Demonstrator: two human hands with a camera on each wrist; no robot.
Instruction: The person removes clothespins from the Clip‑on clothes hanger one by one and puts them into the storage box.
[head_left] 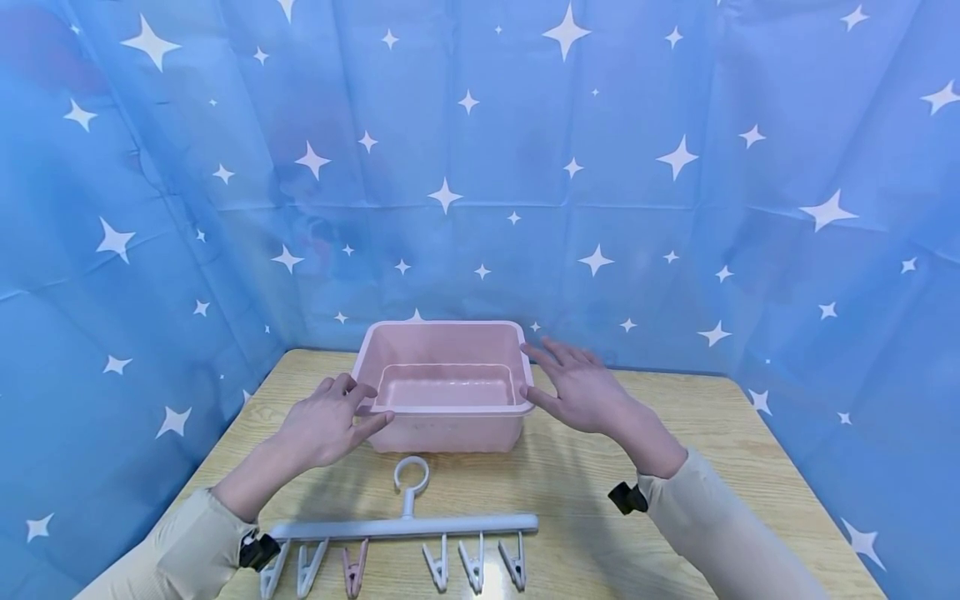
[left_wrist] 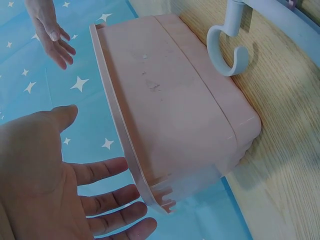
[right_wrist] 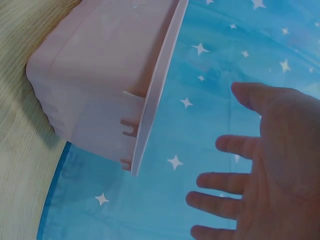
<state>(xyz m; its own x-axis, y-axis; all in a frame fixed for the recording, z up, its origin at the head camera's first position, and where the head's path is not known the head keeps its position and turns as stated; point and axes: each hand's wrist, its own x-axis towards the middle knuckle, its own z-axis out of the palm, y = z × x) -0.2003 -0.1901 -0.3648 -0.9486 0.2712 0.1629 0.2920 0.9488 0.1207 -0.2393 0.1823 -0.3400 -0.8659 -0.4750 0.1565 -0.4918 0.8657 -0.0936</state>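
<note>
A pink plastic basin [head_left: 450,432], rectangular with a pale rim, stands on the table towards the back, with nothing visible inside. At its near left corner is my left hand [head_left: 322,425], fingers spread and extended. In the left wrist view the fingertips [left_wrist: 117,165] are right at the rim; whether they touch it I cannot tell. Off the basin's right side my right hand [head_left: 588,393] is held with straight, parted fingers. The right wrist view shows a gap between that hand [right_wrist: 280,155] and the basin [right_wrist: 95,90]. Neither hand holds anything.
In front of the basin a pale blue clip hanger [head_left: 405,528] lies flat, its hook towards the basin. Several clips hang from its bar, including a pink clip [head_left: 356,568]. Blue star-patterned cloth [head_left: 480,167] surrounds the wooden table [head_left: 720,517] at the back and sides.
</note>
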